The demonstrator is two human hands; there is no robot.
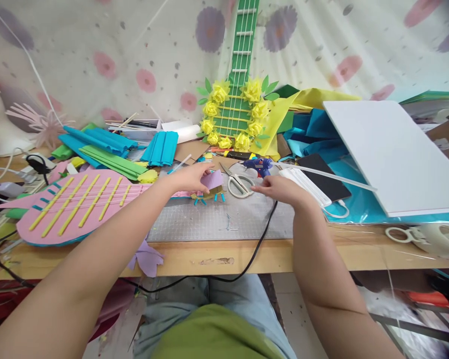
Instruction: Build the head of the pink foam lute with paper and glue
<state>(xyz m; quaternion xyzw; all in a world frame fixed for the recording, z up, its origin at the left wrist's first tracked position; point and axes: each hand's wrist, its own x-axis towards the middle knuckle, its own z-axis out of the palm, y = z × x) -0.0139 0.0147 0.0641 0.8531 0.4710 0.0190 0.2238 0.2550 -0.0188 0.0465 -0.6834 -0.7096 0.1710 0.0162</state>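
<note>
My left hand is closed on a small lavender paper piece, pinched between thumb and fingers. It is just above the brown end piece of a pink paper guitar, which has short blue pegs sticking out. The guitar lies flat, its neck partly behind my left forearm. My right hand is closed, with its fingertips at the white handle loop of the scissors. The scissors lie on the grey cutting mat, blades toward the back left. Just behind my right hand is a blue glue gun.
A black cord runs over the table's front edge. A green paper guitar with yellow flowers stands at the back. Blue crepe paper lies left, a white board, dark phone and tape roll right.
</note>
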